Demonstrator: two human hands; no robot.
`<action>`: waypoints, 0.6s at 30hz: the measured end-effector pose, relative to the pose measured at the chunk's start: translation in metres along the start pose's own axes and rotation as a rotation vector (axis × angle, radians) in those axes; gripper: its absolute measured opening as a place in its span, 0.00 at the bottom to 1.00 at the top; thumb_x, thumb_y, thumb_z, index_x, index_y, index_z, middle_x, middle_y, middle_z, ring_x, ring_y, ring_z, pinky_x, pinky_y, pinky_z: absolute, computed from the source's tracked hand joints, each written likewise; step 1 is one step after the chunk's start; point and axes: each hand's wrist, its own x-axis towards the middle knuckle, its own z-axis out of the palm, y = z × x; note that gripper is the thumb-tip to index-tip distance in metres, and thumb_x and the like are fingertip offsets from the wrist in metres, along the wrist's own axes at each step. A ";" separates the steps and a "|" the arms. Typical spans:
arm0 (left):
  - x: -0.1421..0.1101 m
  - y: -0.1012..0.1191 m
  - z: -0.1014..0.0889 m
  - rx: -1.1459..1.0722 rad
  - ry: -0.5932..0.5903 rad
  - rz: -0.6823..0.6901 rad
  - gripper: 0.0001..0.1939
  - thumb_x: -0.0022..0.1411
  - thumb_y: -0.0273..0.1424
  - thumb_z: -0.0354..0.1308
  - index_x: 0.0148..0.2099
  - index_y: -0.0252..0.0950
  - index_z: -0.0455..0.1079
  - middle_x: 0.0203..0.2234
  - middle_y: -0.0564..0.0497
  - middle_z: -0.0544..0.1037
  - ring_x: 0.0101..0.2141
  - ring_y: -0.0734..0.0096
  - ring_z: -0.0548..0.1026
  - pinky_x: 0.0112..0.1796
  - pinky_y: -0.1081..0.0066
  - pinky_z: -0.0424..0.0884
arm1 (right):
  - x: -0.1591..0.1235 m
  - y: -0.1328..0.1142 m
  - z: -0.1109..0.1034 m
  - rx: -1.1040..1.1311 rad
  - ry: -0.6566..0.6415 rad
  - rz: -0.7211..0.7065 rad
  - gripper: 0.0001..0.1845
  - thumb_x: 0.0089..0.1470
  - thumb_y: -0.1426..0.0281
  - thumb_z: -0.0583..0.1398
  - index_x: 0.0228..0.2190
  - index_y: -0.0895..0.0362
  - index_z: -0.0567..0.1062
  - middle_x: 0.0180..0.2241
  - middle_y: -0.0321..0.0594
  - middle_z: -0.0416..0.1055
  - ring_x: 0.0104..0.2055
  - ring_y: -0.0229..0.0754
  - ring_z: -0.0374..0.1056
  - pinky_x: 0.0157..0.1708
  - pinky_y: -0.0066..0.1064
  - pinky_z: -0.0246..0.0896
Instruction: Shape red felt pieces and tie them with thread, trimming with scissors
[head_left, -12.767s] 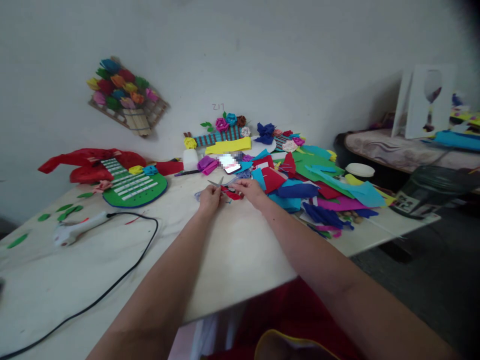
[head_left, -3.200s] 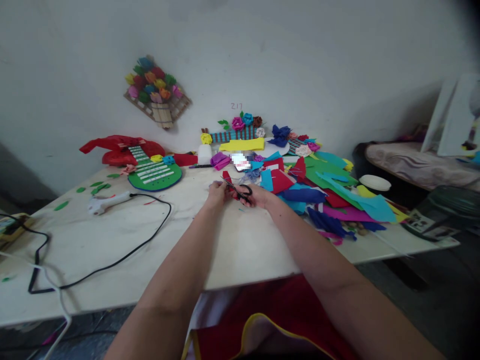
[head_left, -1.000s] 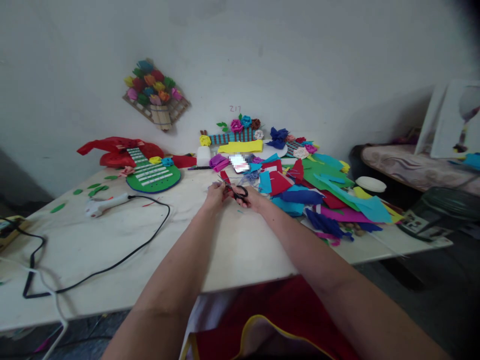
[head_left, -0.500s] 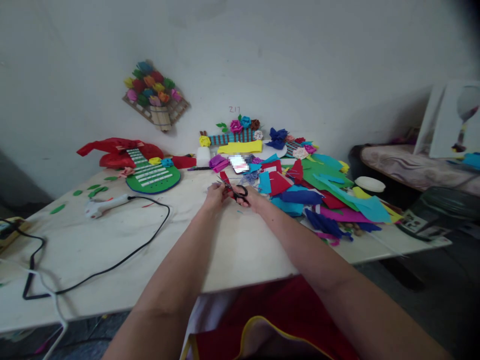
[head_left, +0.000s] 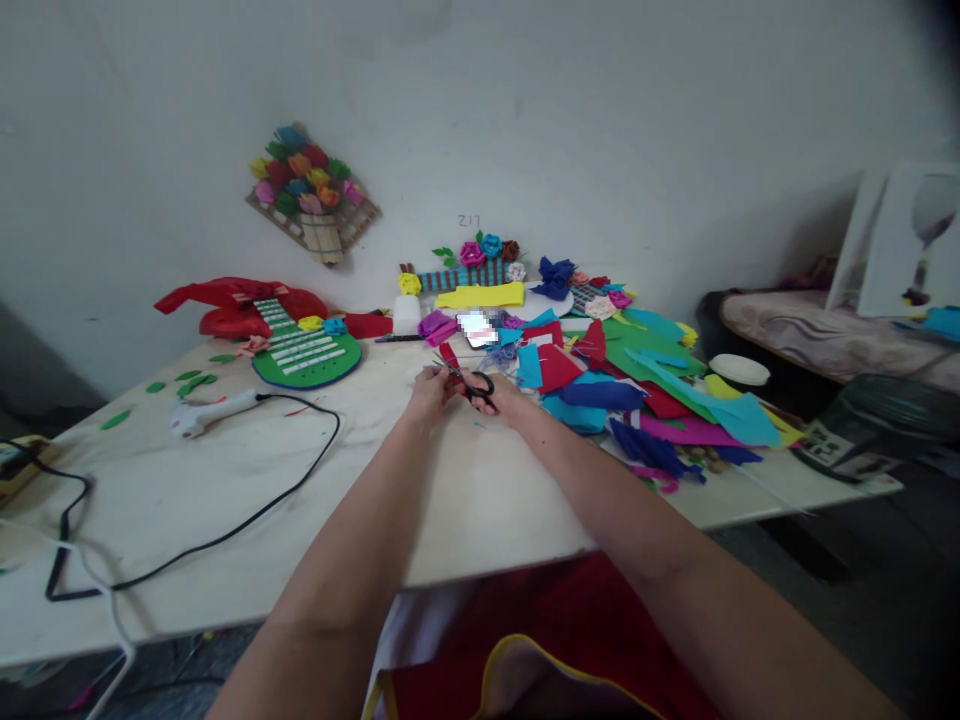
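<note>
My left hand (head_left: pixel 429 393) is closed, fingertips pinching a small red piece of paper or felt (head_left: pixel 448 353) whose lower part is hidden among the fingers. My right hand (head_left: pixel 507 396) is wrapped round the black handles of a pair of scissors (head_left: pixel 481 384). The blades point up and left, meeting the red piece at the left fingertips. Both hands are close together over the white table (head_left: pixel 495 490). Just beyond them are a phone (head_left: pixel 478 331) with a blurred screen and a tangle of blue-grey yarn (head_left: pixel 504 354).
Right of the hands lies a heap of coloured sheets and scraps (head_left: pixel 600 394). On the left are a green guitar-shaped craft (head_left: pixel 311 365), green leaf cutouts (head_left: pixel 196 384) and a white glue gun (head_left: pixel 217 412) with a looping black cord. A clear jar (head_left: pixel 885 425) stands at the right edge.
Almost nothing differs. Both hands keep the same hold, and the scissors show at most a very slight shift.
</note>
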 end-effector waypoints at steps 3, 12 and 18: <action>-0.002 0.002 0.001 0.005 0.003 -0.009 0.08 0.58 0.26 0.51 0.28 0.28 0.66 0.25 0.46 0.75 0.23 0.77 0.71 0.27 0.76 0.68 | 0.000 0.002 0.000 0.004 -0.013 0.027 0.24 0.43 0.51 0.59 0.27 0.62 0.71 0.12 0.30 0.61 0.11 0.25 0.50 0.08 0.18 0.41; -0.006 0.000 0.004 0.016 -0.038 0.007 0.08 0.54 0.29 0.57 0.26 0.30 0.65 0.17 0.52 0.70 0.19 0.81 0.67 0.26 0.77 0.67 | 0.002 0.000 0.000 0.018 0.005 -0.010 0.24 0.43 0.50 0.59 0.24 0.62 0.69 0.12 0.29 0.60 0.10 0.24 0.48 0.08 0.18 0.38; -0.006 0.002 0.003 -0.018 0.014 0.019 0.08 0.55 0.29 0.56 0.28 0.30 0.63 0.22 0.50 0.72 0.22 0.78 0.71 0.29 0.74 0.69 | 0.001 -0.003 -0.005 -0.041 -0.062 0.073 0.22 0.45 0.52 0.58 0.26 0.60 0.68 0.13 0.30 0.63 0.10 0.27 0.53 0.09 0.18 0.42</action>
